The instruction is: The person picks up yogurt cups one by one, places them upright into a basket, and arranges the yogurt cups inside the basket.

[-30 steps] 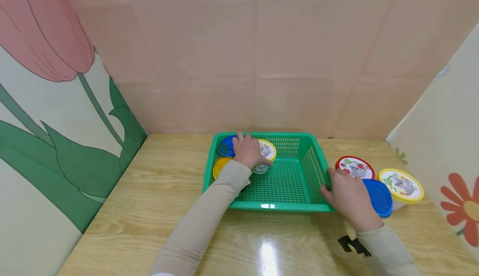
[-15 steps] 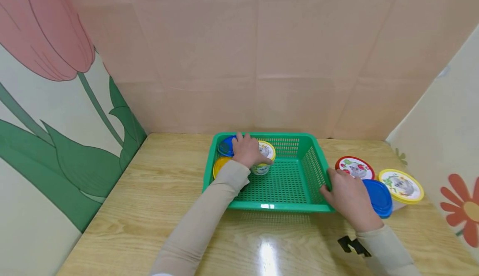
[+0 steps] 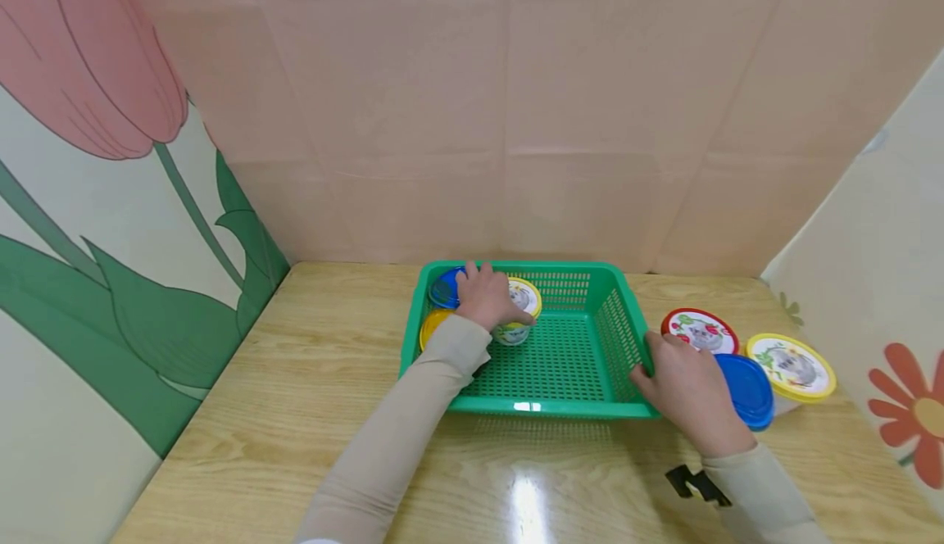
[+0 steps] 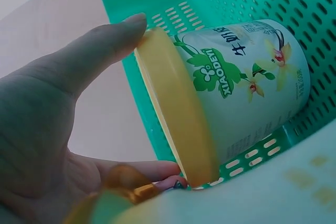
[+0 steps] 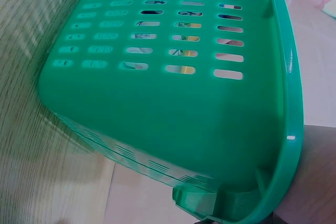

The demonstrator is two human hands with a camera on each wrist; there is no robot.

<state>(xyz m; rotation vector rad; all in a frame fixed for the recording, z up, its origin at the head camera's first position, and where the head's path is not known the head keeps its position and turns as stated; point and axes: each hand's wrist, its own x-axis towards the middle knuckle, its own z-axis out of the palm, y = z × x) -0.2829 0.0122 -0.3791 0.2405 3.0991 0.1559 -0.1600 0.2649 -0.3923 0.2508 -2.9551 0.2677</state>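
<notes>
Inside a green plastic basket (image 3: pixel 546 406), my left hand (image 3: pixel 487 300) holds a white tub with a yellow lid (image 3: pixel 527 296) and a koala picture on top. In the left wrist view, the thumb (image 4: pixel 113 38) is at one edge of the lid and fingertips (image 4: pixel 165 169) are at the opposite edge. The tub's printed side (image 4: pixel 247 82) stands on the basket floor. My right hand (image 3: pixel 689 392) grips the basket's right rim; its fingers are mostly hidden in the right wrist view, behind the basket wall (image 5: pixel 157 103).
A blue-lidded tub (image 3: pixel 444 290) and an orange-lidded one (image 3: pixel 433 327) stand in the basket's left end. To the right of the basket, tubs with red (image 3: pixel 699 329), blue (image 3: pixel 748 392) and yellow lids (image 3: pixel 792 366) stand on the wooden table (image 3: pixel 295 380). A pink-beige sheet (image 3: pixel 501 118) backs the table.
The yellow-lidded tub and my left hand have shifted very slightly left, with the tub a touch nearer to me. My right hand keeps its place on the rim.
</notes>
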